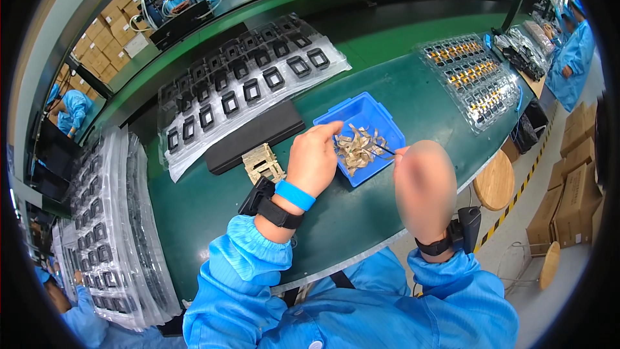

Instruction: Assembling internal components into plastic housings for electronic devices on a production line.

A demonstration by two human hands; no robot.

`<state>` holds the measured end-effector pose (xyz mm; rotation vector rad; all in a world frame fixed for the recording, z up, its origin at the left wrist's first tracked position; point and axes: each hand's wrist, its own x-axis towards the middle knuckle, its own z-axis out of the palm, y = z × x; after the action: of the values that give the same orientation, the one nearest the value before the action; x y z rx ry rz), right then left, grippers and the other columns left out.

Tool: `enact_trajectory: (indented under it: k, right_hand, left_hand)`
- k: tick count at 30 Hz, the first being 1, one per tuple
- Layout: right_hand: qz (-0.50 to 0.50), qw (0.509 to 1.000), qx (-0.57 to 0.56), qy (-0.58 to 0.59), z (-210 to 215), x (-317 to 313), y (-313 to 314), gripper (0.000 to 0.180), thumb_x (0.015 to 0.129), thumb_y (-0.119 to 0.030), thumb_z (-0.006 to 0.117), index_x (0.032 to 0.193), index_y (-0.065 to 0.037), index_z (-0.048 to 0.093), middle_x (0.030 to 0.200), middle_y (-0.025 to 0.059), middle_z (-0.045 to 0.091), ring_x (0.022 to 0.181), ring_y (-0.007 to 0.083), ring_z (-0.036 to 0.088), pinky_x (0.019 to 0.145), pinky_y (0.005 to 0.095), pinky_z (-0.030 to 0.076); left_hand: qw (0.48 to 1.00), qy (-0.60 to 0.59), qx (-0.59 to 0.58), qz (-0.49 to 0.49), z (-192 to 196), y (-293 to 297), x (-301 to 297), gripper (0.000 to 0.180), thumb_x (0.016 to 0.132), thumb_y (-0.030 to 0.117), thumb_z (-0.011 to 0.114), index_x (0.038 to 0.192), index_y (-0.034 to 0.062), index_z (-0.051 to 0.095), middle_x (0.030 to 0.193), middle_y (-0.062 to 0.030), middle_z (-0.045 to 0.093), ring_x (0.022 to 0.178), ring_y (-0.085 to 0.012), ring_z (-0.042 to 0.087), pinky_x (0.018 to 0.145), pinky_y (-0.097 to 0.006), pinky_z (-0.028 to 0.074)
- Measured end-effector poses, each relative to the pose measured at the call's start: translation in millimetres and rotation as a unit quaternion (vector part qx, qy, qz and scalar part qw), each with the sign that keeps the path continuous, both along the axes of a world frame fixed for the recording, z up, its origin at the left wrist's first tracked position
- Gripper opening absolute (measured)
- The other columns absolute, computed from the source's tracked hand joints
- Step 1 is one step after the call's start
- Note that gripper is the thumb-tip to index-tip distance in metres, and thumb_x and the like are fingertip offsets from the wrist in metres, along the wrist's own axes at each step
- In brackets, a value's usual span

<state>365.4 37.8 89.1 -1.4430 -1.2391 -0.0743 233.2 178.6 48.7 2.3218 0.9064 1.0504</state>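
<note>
Left hand (pixel 314 158) pinches a strip over blue tray (pixel 345 113); right hand (pixel 423 187) grip closed on tweezers (pixel 382 148).

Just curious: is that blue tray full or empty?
Partly filled: the blue tray holds a loose pile of tan strips, with bare blue bottom showing.

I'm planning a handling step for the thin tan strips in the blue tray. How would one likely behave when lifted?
The tan strips look thin and curled, so one is probably light and floppy. They lie tangled in the blue tray, so neighbours may drag along. The right hand works with fine tweezers, suggesting they are fiddly, perhaps delicate.
</note>
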Motion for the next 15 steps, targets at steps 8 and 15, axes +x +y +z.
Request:
enact_trajectory:
  k: [8,15]
  right_hand:
    - [-0.009,0.983,0.026,-0.18,-14,-15,5,0.024,0.073,0.002,0.073,0.095,-0.005,0.066,0.086,0.0082,0.059,0.067,0.0238,0.062,0.055,0.0317,0.051]
    - [0.226,0.967,-0.069,-0.098,-21,-52,0,0.024,0.076,-0.009,0.074,0.097,-0.005,0.066,0.083,0.0059,0.059,0.062,0.0178,0.059,0.052,0.0294,0.047]
  left_hand:
    - [0.872,-0.115,-0.477,-0.013,48,-47,-30,0.029,0.098,0.032,0.057,0.094,0.0031,0.06,0.082,-0.0035,0.064,0.054,-0.004,0.045,0.047,-0.019,0.034]
    - [0.831,-0.206,-0.513,0.061,34,-77,-88,0.011,0.094,0.014,0.062,0.093,0.0037,0.063,0.076,0.0023,0.06,0.057,-0.001,0.045,0.051,-0.017,0.033]
